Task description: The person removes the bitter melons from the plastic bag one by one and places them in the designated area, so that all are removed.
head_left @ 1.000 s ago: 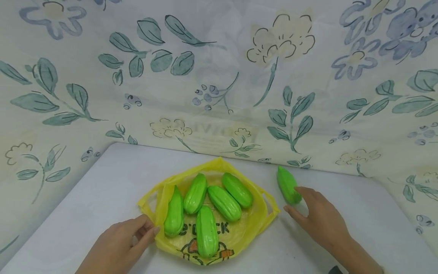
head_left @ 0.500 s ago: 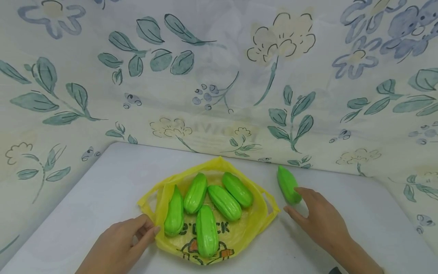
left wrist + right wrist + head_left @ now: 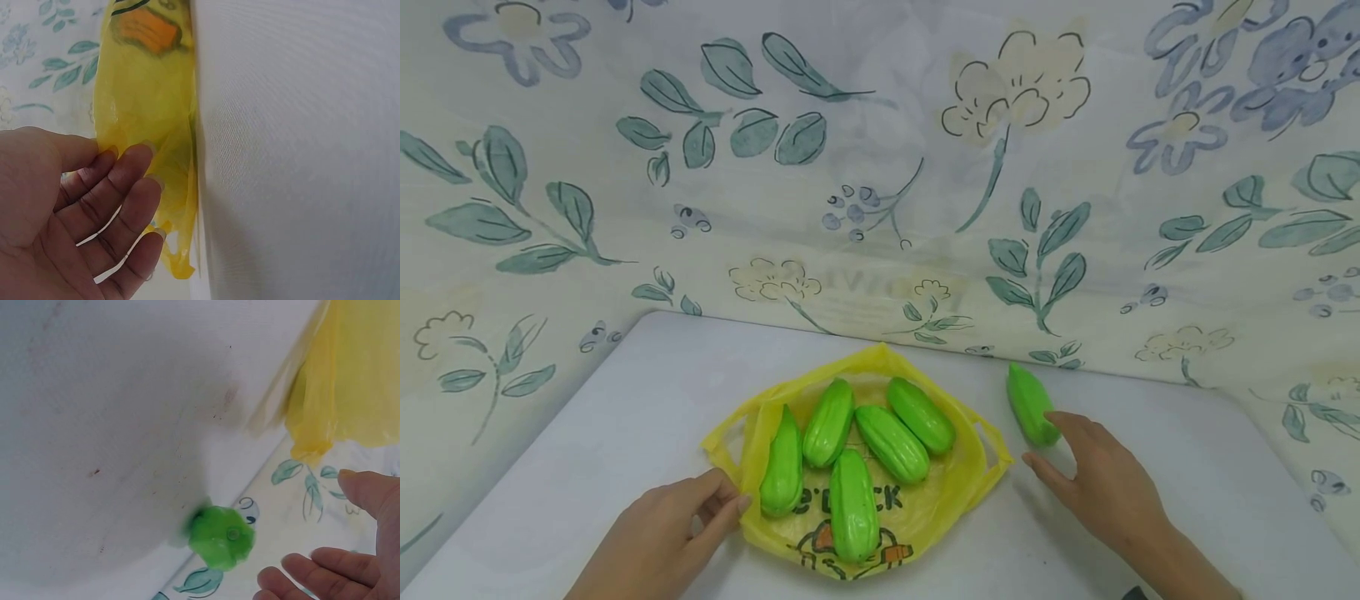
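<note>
In the head view, a yellow plastic bag [image 3: 940, 525] lies spread with its mouth facing up. Several glossy green ridged gourds [image 3: 854, 508] rest inside it. My left hand [image 3: 658, 533] pinches the bag's left edge between thumb and index finger; the left wrist view shows the other fingers [image 3: 140, 203] loosely bent beside the yellow plastic. One more green gourd [image 3: 1030, 406] lies outside the bag, at the right. Close to its near end is my right hand [image 3: 1101, 475], thumb and fingers spread apart. From the right wrist, a gap shows between the fingers and that gourd [image 3: 222, 537].
A white table [image 3: 647, 392] bears the bag and gourds. Behind it and at both sides hangs a pale cloth [image 3: 880, 100] printed with flowers and leaves. The bag's right handle [image 3: 1000, 454] lies between the bag's mouth and the right hand.
</note>
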`<state>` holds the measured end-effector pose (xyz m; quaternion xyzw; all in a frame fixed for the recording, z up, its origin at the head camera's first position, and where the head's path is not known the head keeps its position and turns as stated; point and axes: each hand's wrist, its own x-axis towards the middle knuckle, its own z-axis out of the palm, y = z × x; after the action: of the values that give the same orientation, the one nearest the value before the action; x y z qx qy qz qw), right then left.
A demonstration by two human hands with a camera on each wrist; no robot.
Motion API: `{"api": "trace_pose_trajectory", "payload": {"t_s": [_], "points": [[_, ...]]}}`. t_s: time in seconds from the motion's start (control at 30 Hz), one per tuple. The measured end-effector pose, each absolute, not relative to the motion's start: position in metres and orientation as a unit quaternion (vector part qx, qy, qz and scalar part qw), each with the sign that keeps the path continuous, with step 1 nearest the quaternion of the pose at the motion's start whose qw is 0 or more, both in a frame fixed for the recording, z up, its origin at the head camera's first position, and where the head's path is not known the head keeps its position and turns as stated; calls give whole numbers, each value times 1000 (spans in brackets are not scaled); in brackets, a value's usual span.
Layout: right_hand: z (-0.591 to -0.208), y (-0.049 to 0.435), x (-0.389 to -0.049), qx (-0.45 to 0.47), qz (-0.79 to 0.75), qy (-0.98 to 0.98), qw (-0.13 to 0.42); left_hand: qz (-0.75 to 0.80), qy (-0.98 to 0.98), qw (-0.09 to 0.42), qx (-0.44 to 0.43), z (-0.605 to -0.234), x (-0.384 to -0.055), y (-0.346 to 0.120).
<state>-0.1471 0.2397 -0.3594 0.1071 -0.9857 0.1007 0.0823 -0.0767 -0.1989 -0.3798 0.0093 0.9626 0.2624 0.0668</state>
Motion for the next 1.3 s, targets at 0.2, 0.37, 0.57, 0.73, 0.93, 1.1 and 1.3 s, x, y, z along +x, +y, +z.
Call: {"api": "trace_pose_trajectory", "payload": {"t_s": [0.2, 0.37, 0.57, 0.73, 0.93, 1.1, 1.3], "points": [[-357, 239, -145, 121, 105, -982, 96, 265, 962, 71, 8, -379, -78, -199], [-355, 237, -143, 123, 105, -982, 95, 264, 962, 68, 10, -380, -77, -199], [-354, 236, -141, 127, 103, -982, 97, 263, 962, 66, 14, -380, -77, -200], [-352, 235, -139, 122, 102, -983, 93, 265, 962, 65, 15, -380, -77, -200], [-350, 233, -136, 115, 105, -984, 81, 264, 962, 72, 9, -380, -78, -199], [-351, 232, -135, 119, 107, -983, 86, 268, 961, 71, 8, -381, -77, -200], [-351, 229, -133, 115, 110, -984, 78, 270, 961, 63, 14, -382, -77, -201]]}}
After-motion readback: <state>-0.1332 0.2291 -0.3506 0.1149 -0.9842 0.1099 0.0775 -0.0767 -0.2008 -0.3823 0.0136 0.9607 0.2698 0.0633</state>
